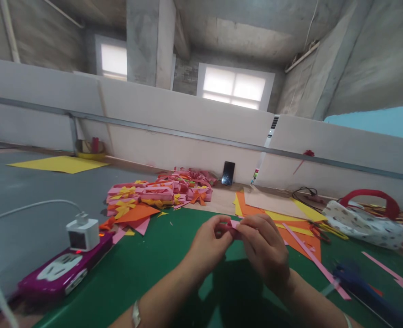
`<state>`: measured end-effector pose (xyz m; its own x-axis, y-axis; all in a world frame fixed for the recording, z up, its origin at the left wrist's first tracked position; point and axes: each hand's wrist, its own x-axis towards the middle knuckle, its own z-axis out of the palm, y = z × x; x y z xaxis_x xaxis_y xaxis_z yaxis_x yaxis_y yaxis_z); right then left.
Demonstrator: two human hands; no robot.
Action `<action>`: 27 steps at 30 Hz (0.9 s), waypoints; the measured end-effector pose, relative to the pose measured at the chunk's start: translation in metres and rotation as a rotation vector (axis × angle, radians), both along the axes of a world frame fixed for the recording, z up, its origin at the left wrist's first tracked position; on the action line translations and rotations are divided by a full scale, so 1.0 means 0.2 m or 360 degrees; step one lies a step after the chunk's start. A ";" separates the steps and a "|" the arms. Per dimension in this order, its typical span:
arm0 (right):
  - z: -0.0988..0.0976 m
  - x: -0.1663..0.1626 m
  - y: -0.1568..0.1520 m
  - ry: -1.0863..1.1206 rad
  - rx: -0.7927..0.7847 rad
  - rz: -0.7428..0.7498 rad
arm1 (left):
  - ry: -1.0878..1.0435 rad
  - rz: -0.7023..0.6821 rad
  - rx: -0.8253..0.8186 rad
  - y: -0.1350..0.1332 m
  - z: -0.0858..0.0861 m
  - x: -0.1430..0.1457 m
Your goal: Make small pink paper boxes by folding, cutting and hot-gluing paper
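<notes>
My left hand and my right hand meet above the green sheet, fingers pinched together on a small pink paper piece. Most of that piece is hidden between the fingertips. A long pink paper strip lies just right of my right hand. A heap of folded pink, orange and yellow paper bows sits beyond my left hand.
A purple power strip with a white charger lies at the left. Orange and yellow paper sheets, a patterned bag with red handle, a blue tool, a phone against the partition wall.
</notes>
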<state>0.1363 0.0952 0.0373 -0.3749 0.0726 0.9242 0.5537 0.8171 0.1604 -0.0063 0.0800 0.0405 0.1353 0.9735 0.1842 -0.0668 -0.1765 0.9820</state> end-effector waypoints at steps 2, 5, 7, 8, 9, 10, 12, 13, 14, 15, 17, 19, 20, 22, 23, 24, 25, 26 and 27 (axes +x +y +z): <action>0.00 0.00 0.00 0.0006 0.0000 0.0025 | -0.0075 -0.0171 -0.0082 -0.01 -0.01 0.01; -0.01 0.00 0.00 0.0001 0.0020 0.0053 | -0.0154 -0.0249 -0.0112 -0.01 -0.02 0.02; -0.02 -0.01 0.01 -0.0022 0.0011 0.0041 | -0.0183 -0.0237 -0.0076 -0.01 -0.02 0.02; -0.02 -0.01 0.01 -0.0037 0.0008 0.0030 | -0.0194 -0.0235 -0.0058 0.00 -0.03 0.01; -0.02 -0.01 0.01 -0.0052 0.0009 0.0018 | -0.0205 -0.0235 -0.0044 0.00 -0.03 0.01; -0.03 -0.02 0.01 -0.0070 0.0011 0.0004 | -0.0214 -0.0237 -0.0038 0.00 -0.03 0.01; -0.03 -0.02 0.01 -0.0081 0.0032 -0.0013 | -0.0229 -0.0236 -0.0041 0.00 -0.03 0.01; -0.03 -0.02 0.01 -0.0081 0.0038 -0.0020 | -0.0245 -0.0238 -0.0051 0.00 -0.03 0.01; -0.03 -0.02 0.01 -0.0080 0.0040 -0.0024 | -0.0277 -0.0246 -0.0068 0.00 -0.03 0.02; -0.03 -0.02 0.01 -0.0079 0.0041 -0.0027 | -0.0322 -0.0263 -0.0094 0.01 -0.02 0.02; -0.03 -0.02 0.01 -0.0083 0.0045 -0.0033 | -0.0438 -0.0304 -0.0171 0.01 -0.01 0.02; -0.02 -0.02 0.00 -0.0091 0.0076 -0.0049 | -0.0553 -0.0371 -0.0287 0.02 0.00 0.01; -0.02 -0.02 0.00 -0.0096 0.0095 -0.0056 | -0.0601 -0.0407 -0.0341 0.02 0.00 0.00; -0.02 -0.02 0.00 -0.0109 0.0118 -0.0058 | -0.0681 -0.0471 -0.0409 0.02 0.01 -0.01; -0.02 -0.02 0.00 -0.0114 0.0120 -0.0054 | -0.0716 -0.0482 -0.0425 0.02 0.02 -0.01; -0.01 -0.02 0.00 -0.0119 0.0115 -0.0047 | -0.0740 -0.0467 -0.0426 0.02 0.02 -0.02; -0.01 -0.02 0.00 -0.0122 0.0111 -0.0041 | -0.0749 -0.0434 -0.0416 0.01 0.02 -0.02; -0.01 -0.01 0.00 -0.0121 0.0109 -0.0037 | -0.0739 -0.0389 -0.0404 0.02 0.02 -0.01; 0.00 -0.01 0.00 -0.0116 0.0112 -0.0030 | -0.0717 -0.0338 -0.0387 0.02 0.01 -0.01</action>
<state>0.1336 0.0955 0.0369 -0.4406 0.0160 0.8976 0.5538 0.7918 0.2577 -0.0090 0.0835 0.0427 0.2931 0.9551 0.0428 -0.4989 0.1146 0.8590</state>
